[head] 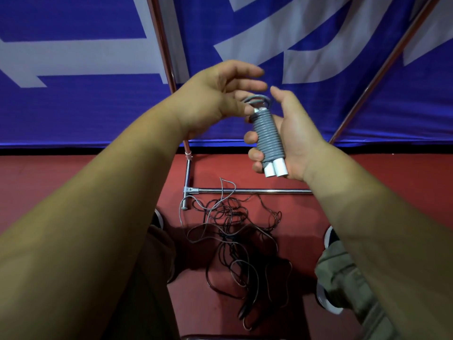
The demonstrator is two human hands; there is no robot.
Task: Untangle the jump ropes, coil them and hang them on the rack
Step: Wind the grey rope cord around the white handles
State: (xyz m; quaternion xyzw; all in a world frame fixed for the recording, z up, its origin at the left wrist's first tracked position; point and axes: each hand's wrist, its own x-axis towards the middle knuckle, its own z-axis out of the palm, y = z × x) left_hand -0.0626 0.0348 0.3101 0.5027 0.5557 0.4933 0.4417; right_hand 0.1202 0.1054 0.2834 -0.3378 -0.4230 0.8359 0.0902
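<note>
My right hand (291, 133) curls its fingers round the coiled grey jump rope (267, 136) at chest height. My left hand (215, 94) hovers beside its top loop, fingers loosely spread. Tangled ropes (232, 236) lie on the floor (73, 182).

My grey cord (268, 136) looks like matt, ribbed plastic, wound over smooth white plastic handles (275, 169). The rack bar (257, 191) at mid-frame is glossy chromed metal. The blue banner (98, 106) is matt woven cloth, and my trousers (343, 273) are creased cloth.
</note>
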